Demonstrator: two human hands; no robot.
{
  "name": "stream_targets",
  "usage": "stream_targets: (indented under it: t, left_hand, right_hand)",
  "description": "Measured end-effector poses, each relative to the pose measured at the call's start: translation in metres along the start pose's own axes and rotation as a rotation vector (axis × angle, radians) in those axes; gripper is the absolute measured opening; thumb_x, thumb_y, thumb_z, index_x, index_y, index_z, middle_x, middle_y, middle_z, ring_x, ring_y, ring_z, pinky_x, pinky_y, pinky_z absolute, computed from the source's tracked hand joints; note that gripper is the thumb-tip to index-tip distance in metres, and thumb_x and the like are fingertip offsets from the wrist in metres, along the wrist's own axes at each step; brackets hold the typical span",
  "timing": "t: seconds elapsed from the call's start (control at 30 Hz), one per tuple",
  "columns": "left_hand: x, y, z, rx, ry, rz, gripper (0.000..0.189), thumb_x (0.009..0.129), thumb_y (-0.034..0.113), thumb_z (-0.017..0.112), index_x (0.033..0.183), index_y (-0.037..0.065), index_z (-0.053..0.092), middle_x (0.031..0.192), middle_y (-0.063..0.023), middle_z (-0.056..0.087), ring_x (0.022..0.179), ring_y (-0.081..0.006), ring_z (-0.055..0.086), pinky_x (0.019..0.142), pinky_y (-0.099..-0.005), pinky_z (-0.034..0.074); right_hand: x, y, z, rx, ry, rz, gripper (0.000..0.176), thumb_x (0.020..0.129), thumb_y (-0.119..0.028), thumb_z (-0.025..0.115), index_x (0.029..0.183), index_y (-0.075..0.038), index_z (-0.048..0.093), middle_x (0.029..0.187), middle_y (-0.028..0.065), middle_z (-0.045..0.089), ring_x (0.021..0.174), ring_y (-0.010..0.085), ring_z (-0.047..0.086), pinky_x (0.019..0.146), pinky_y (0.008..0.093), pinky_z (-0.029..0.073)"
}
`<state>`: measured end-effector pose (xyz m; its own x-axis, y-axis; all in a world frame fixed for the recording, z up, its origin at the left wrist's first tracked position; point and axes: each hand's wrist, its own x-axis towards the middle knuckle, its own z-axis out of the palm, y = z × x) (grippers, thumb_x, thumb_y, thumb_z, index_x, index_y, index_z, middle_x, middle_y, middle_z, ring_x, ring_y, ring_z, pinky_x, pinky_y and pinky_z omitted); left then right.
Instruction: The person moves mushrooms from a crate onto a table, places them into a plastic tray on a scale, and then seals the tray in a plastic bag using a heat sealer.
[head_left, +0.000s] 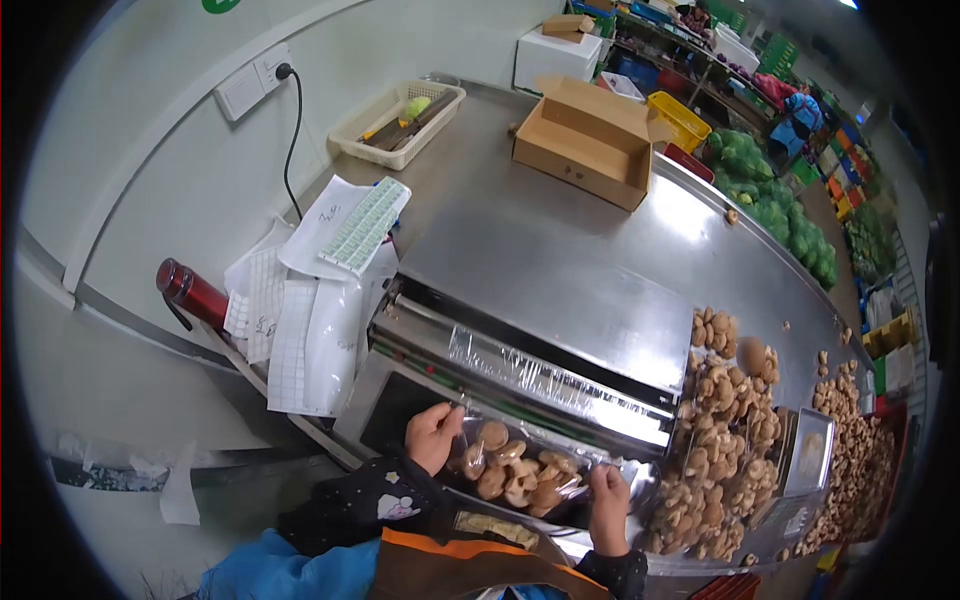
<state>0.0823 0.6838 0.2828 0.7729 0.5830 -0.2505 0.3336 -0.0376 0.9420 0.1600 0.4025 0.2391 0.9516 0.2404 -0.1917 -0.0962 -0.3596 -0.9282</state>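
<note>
A pack of brown mushrooms [522, 468] lies in front of me under clear plastic film, on the near side of the film wrapping machine [520, 385]. At the pack's left end, my left hand [432, 437] is closed, its fingertips pinching the film's edge. My right hand [608, 505] is closed at the right end, thumb and fingers pressed together on the film. Glare hides where the film's edges run. Several wrapped packs of mushrooms [715, 450] are piled just right of the machine.
A scale [808, 455] stands beyond the wrapped packs, near many loose mushrooms [850, 470]. An open cardboard box [585, 145] and a white basket [395, 125] are at the back. Label sheets [325, 300] and a red flask [195, 292] lie left. Another person [795, 120] is far off.
</note>
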Motion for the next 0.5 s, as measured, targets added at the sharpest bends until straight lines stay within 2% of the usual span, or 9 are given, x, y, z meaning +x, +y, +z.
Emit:
stream_targets:
  t: [0.07, 0.13, 0.17, 0.23, 0.3, 0.33, 0.37, 0.43, 0.5]
  left_hand:
    - [-0.01, -0.006, 0.001, -0.017, 0.073, 0.095, 0.032, 0.09, 0.018, 0.055, 0.066, -0.002, 0.049, 0.055, -0.0028, 0.046, 0.053, -0.0065, 0.045, 0.049, -0.0273, 0.036]
    - [-0.013, -0.016, -0.008, 0.16, 0.181, 0.15, 0.03, 0.086, 0.022, 0.061, 0.067, 0.001, 0.051, 0.054, -0.0131, 0.047, 0.049, -0.0175, 0.054, 0.047, -0.033, 0.039]
    - [-0.017, -0.016, -0.014, 0.158, 0.176, 0.15, 0.03, 0.086, 0.022, 0.061, 0.067, 0.001, 0.051, 0.054, -0.0131, 0.047, 0.049, -0.0175, 0.054, 0.047, -0.033, 0.039]
    - [-0.022, -0.007, -0.026, 0.493, 0.24, 0.248, 0.03, 0.086, 0.022, 0.061, 0.066, 0.003, 0.049, 0.056, -0.0161, 0.048, 0.052, -0.0261, 0.057, 0.047, -0.0363, 0.039]
    - [-0.018, -0.007, -0.027, 0.637, 0.207, 0.283, 0.026, 0.084, 0.022, 0.062, 0.067, 0.006, 0.05, 0.06, -0.0151, 0.053, 0.058, -0.0315, 0.058, 0.048, -0.0391, 0.04]
    - [-0.011, -0.013, -0.021, 0.746, 0.223, 0.457, 0.023, 0.083, 0.022, 0.063, 0.068, 0.008, 0.051, 0.061, -0.013, 0.055, 0.058, -0.0301, 0.058, 0.048, -0.0389, 0.042]
    - [-0.003, -0.018, -0.014, 0.852, 0.241, 0.638, 0.019, 0.081, 0.022, 0.063, 0.07, 0.011, 0.053, 0.062, -0.0108, 0.056, 0.058, -0.0286, 0.059, 0.049, -0.0386, 0.043]
    - [-0.001, -0.028, -0.008, 0.927, 0.228, 0.669, 0.015, 0.078, 0.022, 0.065, 0.073, 0.014, 0.054, 0.068, -0.0051, 0.06, 0.061, -0.026, 0.061, 0.05, -0.036, 0.047]
    - [0.004, -0.033, -0.005, 0.809, 0.151, 0.526, 0.017, 0.078, 0.024, 0.067, 0.074, 0.013, 0.054, 0.073, -0.0045, 0.061, 0.064, -0.0247, 0.061, 0.051, -0.0363, 0.047]
  right_hand:
    - [-0.008, 0.011, 0.002, 0.252, 0.05, 0.202, 0.02, 0.095, -0.023, 0.049, 0.079, -0.011, 0.049, 0.054, -0.0049, 0.037, 0.045, 0.0049, 0.036, 0.041, 0.02, 0.028]
    - [-0.02, 0.0, 0.002, 0.285, 0.043, 0.237, 0.021, 0.095, -0.025, 0.049, 0.078, -0.012, 0.048, 0.054, -0.0058, 0.035, 0.044, 0.0043, 0.033, 0.041, 0.0197, 0.027]
    - [-0.025, -0.003, 0.003, 0.325, 0.034, 0.272, 0.023, 0.095, -0.026, 0.049, 0.077, -0.012, 0.048, 0.053, -0.0067, 0.034, 0.043, 0.0036, 0.031, 0.04, 0.0194, 0.025]
    - [-0.026, 0.001, 0.0, 0.308, 0.105, 0.348, 0.023, 0.092, -0.024, 0.054, 0.074, -0.01, 0.048, 0.049, -0.0006, 0.037, 0.041, 0.0095, 0.036, 0.039, 0.0263, 0.029]
    - [-0.015, -0.007, 0.009, -0.605, 0.466, -0.517, 0.024, 0.088, -0.02, 0.058, 0.07, -0.007, 0.047, 0.051, 0.0104, 0.045, 0.043, 0.0229, 0.047, 0.042, 0.0365, 0.035]
    - [-0.016, -0.036, 0.015, -0.897, 0.367, -0.516, 0.019, 0.085, -0.015, 0.059, 0.071, -0.005, 0.051, 0.061, 0.0179, 0.053, 0.055, 0.0344, 0.054, 0.05, 0.0421, 0.04]
    - [-0.016, -0.057, 0.023, -0.894, 0.284, -0.465, 0.016, 0.085, -0.015, 0.059, 0.074, -0.005, 0.054, 0.064, 0.0174, 0.055, 0.06, 0.0369, 0.055, 0.051, 0.0403, 0.041]
    - [-0.01, -0.033, 0.035, -0.84, 0.324, -0.51, 0.012, 0.086, -0.016, 0.059, 0.079, -0.005, 0.057, 0.068, 0.018, 0.058, 0.061, 0.0348, 0.057, 0.052, 0.0393, 0.042]
    - [0.003, 0.047, 0.053, -0.13, 0.223, -0.291, 0.015, 0.09, -0.021, 0.058, 0.096, -0.009, 0.064, 0.082, 0.0143, 0.067, 0.064, 0.0295, 0.062, 0.056, 0.0392, 0.045]
